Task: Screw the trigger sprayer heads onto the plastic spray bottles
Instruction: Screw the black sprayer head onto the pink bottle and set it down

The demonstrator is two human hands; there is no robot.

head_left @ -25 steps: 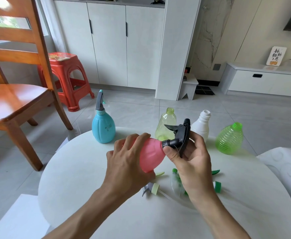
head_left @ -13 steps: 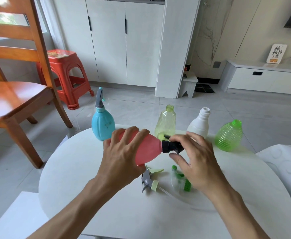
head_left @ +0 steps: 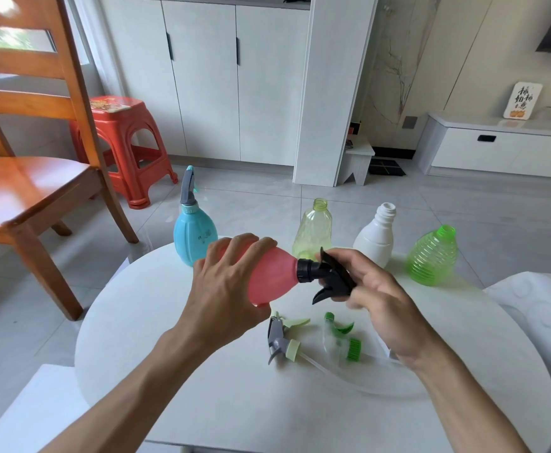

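My left hand grips a pink bottle lying sideways above the white round table. A black trigger sprayer head sits on its neck, and my right hand holds that head with curled fingers. At the table's far edge stand a blue bottle with a grey sprayer on it, and a yellow-green bottle, a white bottle and a ribbed green bottle with open necks. Two loose heads lie under my hands: a grey and pale-green one and a clear green one.
A wooden chair stands left of the table, a red plastic stool behind it. White cabinets line the back wall. A white cushion lies at the table's right edge.
The black head has turned on the pink bottle's neck; its trigger now points down. My right hand has shifted its grip from the collar to the head's body.
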